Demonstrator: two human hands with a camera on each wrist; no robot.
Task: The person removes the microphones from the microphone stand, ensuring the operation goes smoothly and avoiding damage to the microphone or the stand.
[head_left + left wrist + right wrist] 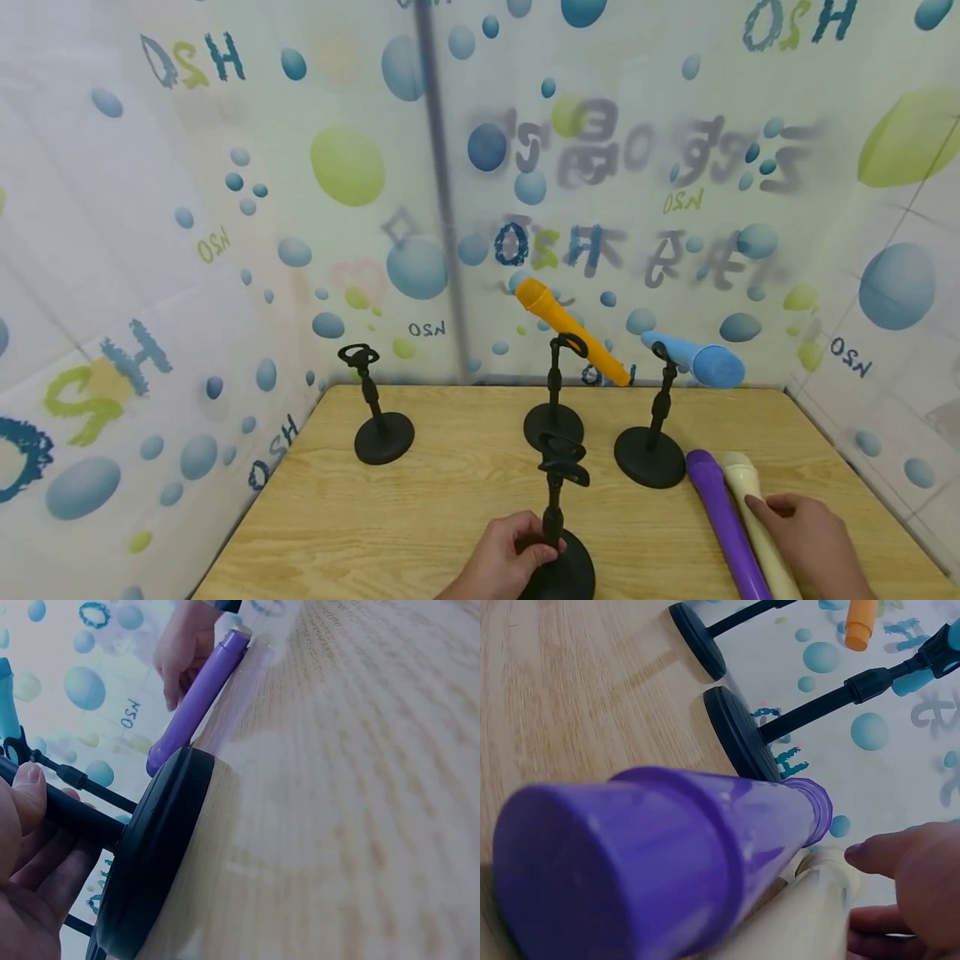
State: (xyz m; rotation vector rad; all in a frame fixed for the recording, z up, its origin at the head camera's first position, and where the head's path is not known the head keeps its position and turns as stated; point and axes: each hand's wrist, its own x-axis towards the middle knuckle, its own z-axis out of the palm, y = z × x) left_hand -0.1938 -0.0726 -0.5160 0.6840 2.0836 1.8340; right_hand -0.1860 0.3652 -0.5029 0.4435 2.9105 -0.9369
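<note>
My left hand (517, 550) grips the post of a black microphone stand (570, 567) at the front, thumb and fingers round it just above the round base. The stand's ring holder at the top has nothing in it. At the right, my right hand (806, 533) holds a cream microphone (765, 533) lying on the table, thumb across its upper part and fingers at its right side. A purple microphone (723, 521) lies alongside, left of the cream one. In the right wrist view, the purple microphone (630, 862) partly hides the cream one (795, 915).
Behind, a stand (553, 417) carries a tilted orange microphone (573, 329). Another stand (652, 450) to its right carries a blue microphone (701, 360). A stand with an unfilled ring (382, 433) is at the far left. Printed curtains surround the wooden table (450, 500).
</note>
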